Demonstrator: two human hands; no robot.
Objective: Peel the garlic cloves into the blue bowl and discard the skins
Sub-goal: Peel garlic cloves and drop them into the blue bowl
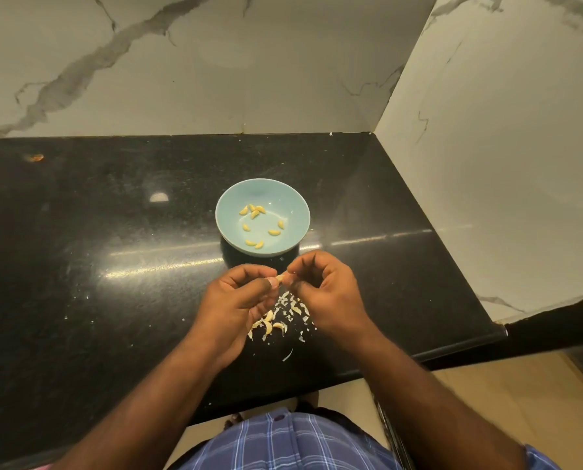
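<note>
Your left hand (241, 293) and right hand (320, 286) meet over the black counter (79, 266), fingertips pinching one garlic clove (279, 277) between them above scattered skins (285, 317); beyond, peeled cloves (254, 212) lie in the blue bowl (295, 205).

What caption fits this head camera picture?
Both hands peel a garlic clove near the blue bowl, skins piled below.

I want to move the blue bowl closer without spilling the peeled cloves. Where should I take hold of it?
Grip the blue bowl by its near rim, coming from above on the hands' side: the rim flares wide and bare, and the peeled cloves lie low in the middle.
</note>
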